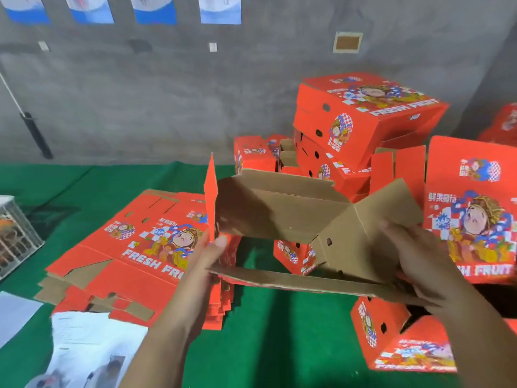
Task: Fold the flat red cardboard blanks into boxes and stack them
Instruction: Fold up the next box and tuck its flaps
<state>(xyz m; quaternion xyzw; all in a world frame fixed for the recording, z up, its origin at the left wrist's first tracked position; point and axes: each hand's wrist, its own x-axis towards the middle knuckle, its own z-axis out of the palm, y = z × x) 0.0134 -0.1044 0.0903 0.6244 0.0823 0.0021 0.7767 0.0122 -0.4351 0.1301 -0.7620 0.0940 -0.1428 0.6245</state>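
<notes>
Hands: left (208, 254), right (419, 256) grip blank (279, 217) | half-open, brown inside up, lengthwise left-right

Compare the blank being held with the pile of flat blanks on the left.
The held blank is lifted in both hands, left hand and right hand; the pile of flat blanks lies on the green surface. The held one is partly folded and shows brown inside; the pile is flat, printed side up. Both are red cardboard.

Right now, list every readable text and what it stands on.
"FRESH FRUIT": top box of the stack.
"FRESH FRU", cut off by the left hand: flat blanks.
"FRUIT", partly hidden: upright box.
Chinese characters on the boxes: too blurred.
Wall posters: unreadable.
</notes>
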